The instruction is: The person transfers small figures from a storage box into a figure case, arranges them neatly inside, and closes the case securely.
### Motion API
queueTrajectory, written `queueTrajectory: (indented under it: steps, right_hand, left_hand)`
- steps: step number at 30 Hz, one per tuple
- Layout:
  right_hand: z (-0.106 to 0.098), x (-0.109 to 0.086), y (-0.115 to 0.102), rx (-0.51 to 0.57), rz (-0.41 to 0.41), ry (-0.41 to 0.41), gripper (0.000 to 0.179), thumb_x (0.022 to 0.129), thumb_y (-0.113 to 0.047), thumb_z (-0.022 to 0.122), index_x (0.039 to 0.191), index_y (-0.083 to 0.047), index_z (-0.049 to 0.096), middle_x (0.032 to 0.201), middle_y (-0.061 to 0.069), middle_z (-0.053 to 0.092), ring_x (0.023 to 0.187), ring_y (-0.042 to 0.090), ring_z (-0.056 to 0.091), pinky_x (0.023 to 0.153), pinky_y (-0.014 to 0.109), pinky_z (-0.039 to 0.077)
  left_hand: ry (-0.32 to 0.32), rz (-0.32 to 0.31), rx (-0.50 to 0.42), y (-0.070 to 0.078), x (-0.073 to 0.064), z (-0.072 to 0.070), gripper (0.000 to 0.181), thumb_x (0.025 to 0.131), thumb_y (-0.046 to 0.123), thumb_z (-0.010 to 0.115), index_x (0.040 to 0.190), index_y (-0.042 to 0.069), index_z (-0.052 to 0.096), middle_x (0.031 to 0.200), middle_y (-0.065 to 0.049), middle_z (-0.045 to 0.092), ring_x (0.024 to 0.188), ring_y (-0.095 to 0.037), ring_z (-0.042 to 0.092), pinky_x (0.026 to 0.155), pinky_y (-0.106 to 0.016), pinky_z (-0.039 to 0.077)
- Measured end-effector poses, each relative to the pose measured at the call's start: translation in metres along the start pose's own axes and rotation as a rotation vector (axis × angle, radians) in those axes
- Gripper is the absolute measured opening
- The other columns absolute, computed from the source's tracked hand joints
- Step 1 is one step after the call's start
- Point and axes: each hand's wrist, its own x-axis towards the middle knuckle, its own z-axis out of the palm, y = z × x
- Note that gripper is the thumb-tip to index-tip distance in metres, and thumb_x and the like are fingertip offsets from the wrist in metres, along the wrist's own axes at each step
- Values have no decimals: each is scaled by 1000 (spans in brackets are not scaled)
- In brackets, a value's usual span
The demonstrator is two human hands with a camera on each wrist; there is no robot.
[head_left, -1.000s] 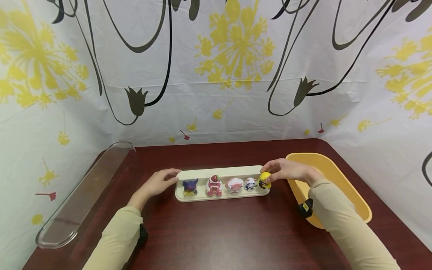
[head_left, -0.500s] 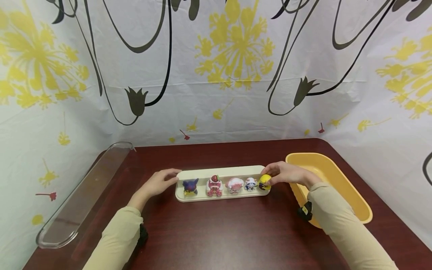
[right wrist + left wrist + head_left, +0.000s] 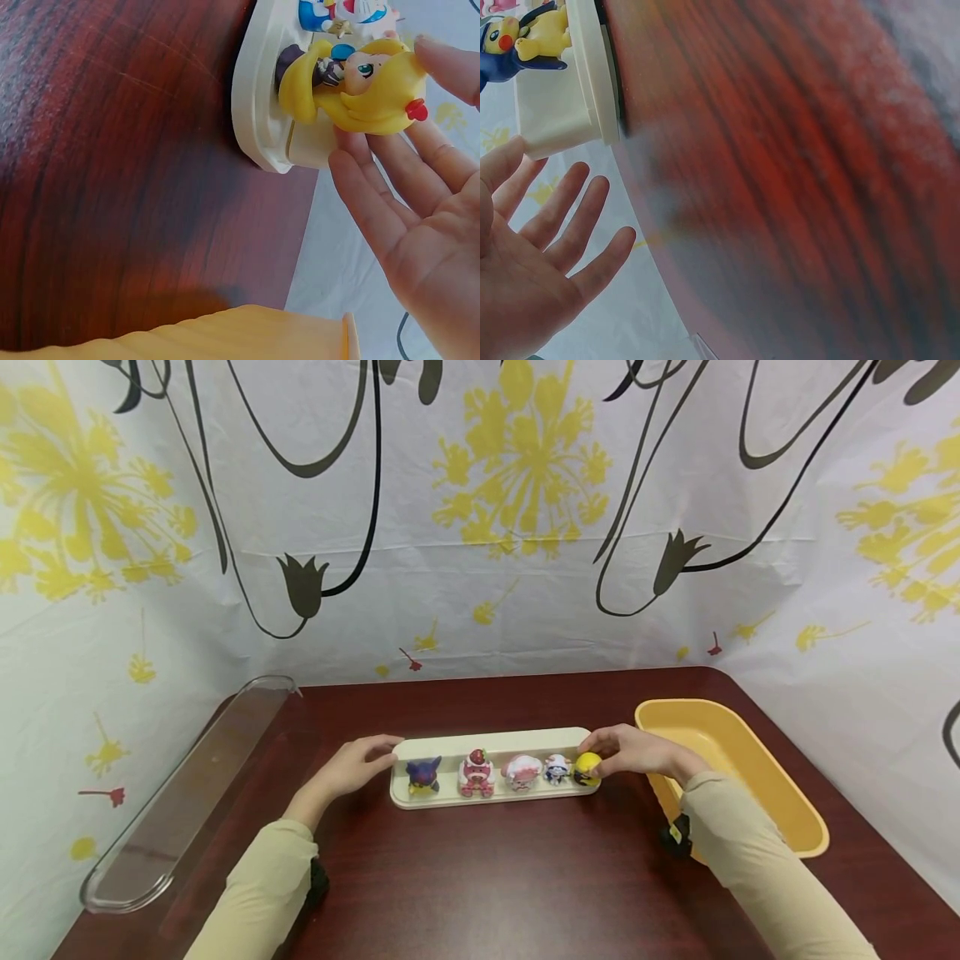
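Note:
A cream tray (image 3: 480, 744) holds a row of small figurines at the table's middle. My left hand (image 3: 362, 764) touches the tray's left end with thumb and index finger, its other fingers spread. Closest to it stands a figurine in a blue cape (image 3: 423, 774). At the other end, my right hand (image 3: 633, 750) has its thumb and fingers about the head of a yellow-haired figurine (image 3: 375, 86), which stands in the tray. Between these are a pink figurine topped with a strawberry (image 3: 476, 774), a white and pink one (image 3: 521, 772) and a small white and blue one (image 3: 557, 768).
A yellow bin (image 3: 757, 785) stands at the right, partly behind the right forearm. Along the left table edge lies a long transparent cover (image 3: 187, 793). Patterned white cloth (image 3: 480, 610) hangs behind the dark red table (image 3: 495, 877).
The yellow-haired figurine has settled lower and more upright at the tray's right end. My right hand has shifted slightly down with it; my left hand stays put.

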Motion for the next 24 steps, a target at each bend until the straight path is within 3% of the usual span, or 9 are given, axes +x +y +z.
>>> queueTrajectory:
  steps: [9, 17, 24]
  right_hand:
    - [0, 0, 2, -33, -9, 17, 37, 77, -9, 66, 112, 1, 54, 107, 11, 55, 96, 24, 51, 77, 30, 45]
    - [3, 1, 6, 38, -25, 41, 37, 78, -6, 65, 110, 3, 50, 105, 15, 54, 99, 30, 50, 76, 34, 46]
    - [4, 0, 11, 38, -19, 87, 36, 78, -7, 65, 109, 3, 49, 105, 14, 51, 102, 31, 49, 80, 35, 45]
  left_hand:
    - [5, 3, -10, 0, 0, 0, 34, 89, 21, 54, 121, 10, 54, 116, -11, 54, 107, -28, 49, 89, -48, 35]
    - [19, 13, -14, -3, 0, 2, 33, 88, 22, 55, 120, 11, 55, 114, -10, 55, 106, -27, 50, 88, -46, 36]
    - [12, 19, -8, -2, -1, 2, 34, 89, 22, 54, 121, 10, 54, 116, -10, 54, 107, -27, 49, 88, -48, 36]
